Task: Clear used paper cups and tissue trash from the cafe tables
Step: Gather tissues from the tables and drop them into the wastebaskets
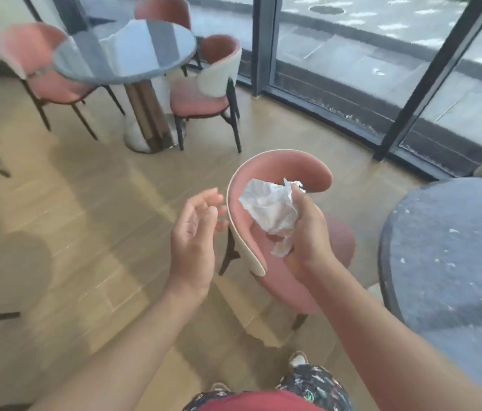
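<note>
Above the pink chair [281, 185], right hand [308, 232] grips crumpled tissue [269, 206].

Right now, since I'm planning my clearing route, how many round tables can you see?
2. The far table stands upper left among pink chairs; the near table is at the right, cut by the frame edge. Others may lie out of view.

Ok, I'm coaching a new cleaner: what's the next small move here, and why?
Probably close the open left hand onto the crumpled tissue that the right hand grips and ball it tighter: a loose tail hangs out below, and no bin is in view.
</note>
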